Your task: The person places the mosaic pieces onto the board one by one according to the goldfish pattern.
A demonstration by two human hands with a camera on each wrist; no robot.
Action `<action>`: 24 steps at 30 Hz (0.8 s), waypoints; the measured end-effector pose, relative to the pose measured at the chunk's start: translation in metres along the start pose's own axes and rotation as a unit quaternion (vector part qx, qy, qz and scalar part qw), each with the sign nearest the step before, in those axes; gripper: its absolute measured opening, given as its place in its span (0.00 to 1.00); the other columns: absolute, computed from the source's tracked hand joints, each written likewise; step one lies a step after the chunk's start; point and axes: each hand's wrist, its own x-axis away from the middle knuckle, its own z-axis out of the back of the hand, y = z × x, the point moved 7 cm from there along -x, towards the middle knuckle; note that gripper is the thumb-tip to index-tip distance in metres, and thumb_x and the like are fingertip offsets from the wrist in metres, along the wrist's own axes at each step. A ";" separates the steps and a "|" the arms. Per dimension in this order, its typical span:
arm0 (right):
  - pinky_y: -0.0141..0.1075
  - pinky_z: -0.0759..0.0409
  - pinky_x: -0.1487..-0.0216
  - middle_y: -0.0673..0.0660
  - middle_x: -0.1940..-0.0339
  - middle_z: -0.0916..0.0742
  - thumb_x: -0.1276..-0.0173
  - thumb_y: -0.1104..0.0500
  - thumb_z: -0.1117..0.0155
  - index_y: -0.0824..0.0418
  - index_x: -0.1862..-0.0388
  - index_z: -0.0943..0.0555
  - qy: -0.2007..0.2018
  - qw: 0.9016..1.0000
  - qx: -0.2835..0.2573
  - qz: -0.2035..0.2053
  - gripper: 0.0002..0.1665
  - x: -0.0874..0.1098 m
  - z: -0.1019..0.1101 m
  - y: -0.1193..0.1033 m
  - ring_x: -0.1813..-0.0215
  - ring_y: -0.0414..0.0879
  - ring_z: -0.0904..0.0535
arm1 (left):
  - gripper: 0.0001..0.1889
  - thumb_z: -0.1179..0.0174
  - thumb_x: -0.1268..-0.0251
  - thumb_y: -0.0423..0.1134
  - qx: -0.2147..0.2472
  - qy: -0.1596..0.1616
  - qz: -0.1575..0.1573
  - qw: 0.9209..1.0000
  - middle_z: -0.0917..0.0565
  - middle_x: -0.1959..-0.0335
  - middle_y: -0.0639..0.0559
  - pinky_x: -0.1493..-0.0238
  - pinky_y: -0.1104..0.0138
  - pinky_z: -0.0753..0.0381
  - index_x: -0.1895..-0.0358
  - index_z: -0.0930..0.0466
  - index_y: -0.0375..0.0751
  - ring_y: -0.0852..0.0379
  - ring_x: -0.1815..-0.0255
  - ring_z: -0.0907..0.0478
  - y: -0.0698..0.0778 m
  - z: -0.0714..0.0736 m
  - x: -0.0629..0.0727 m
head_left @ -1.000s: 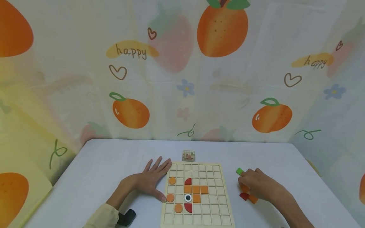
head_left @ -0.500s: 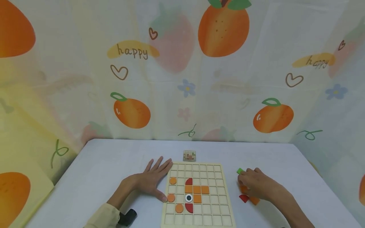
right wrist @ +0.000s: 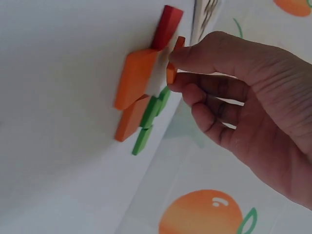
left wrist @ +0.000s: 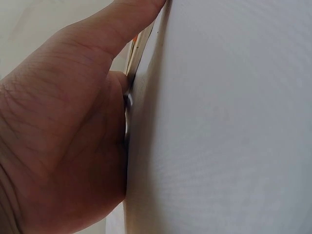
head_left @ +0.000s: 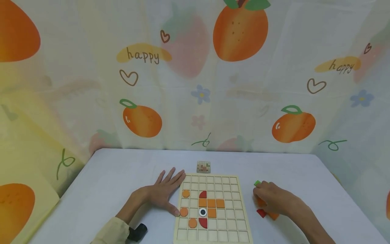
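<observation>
My left hand (head_left: 161,196) lies with fingers spread on the table, its fingertips and thumb touching the left edge of a pale grid board (head_left: 231,225). In the left wrist view the palm (left wrist: 63,136) faces the white surface. Orange squares (head_left: 211,203), orange discs (head_left: 192,223), red quarter-round tiles (head_left: 203,223) and a black-and-white eye disc (head_left: 202,212) sit in the board's cells. To the right of the board, my right hand (right wrist: 248,102) pinches an orange tile (right wrist: 171,73) between thumb and fingers, above loose tiles; its full shape is hidden.
Loose orange tiles (right wrist: 136,78), green tiles (right wrist: 151,112) and a red tile (right wrist: 167,27) lie by the right hand. A small pattern card (head_left: 203,167) lies behind the board. A black object (head_left: 137,232) is by the left wrist. A fruit-print cloth (head_left: 195,67) hangs behind the table.
The right hand has shifted slightly left over the loose tiles. The left hand keeps its place at the board's edge. The whole head view has drifted a little.
</observation>
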 end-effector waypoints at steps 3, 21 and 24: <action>0.30 0.34 0.65 0.41 0.73 0.27 0.46 0.61 0.16 0.52 0.69 0.23 0.014 1.000 0.003 0.019 0.20 -0.002 0.006 -0.009 0.67 0.37 0.36 | 0.71 0.29 0.50 0.74 -0.001 0.000 -0.002 1.000 0.65 0.10 0.50 0.16 0.35 0.74 0.13 0.64 0.47 0.37 0.11 0.76 0.000 -0.001 0.000; 0.27 0.29 0.61 0.41 0.68 0.20 0.40 0.61 0.23 0.55 0.60 0.15 -0.003 0.997 -0.007 0.074 0.11 -0.026 0.025 -0.068 0.64 0.34 0.34 | 0.71 0.28 0.51 0.74 -0.011 0.001 0.003 1.000 0.64 0.10 0.50 0.15 0.35 0.73 0.13 0.64 0.46 0.37 0.11 0.74 0.003 0.001 0.001; 0.27 0.27 0.60 0.41 0.69 0.20 0.39 0.60 0.24 0.55 0.59 0.15 -0.012 0.997 -0.014 0.077 0.10 -0.031 0.024 -0.074 0.64 0.33 0.34 | 0.71 0.28 0.51 0.73 -0.011 0.005 0.003 1.000 0.64 0.10 0.49 0.15 0.34 0.73 0.13 0.63 0.45 0.37 0.11 0.74 0.003 0.001 0.002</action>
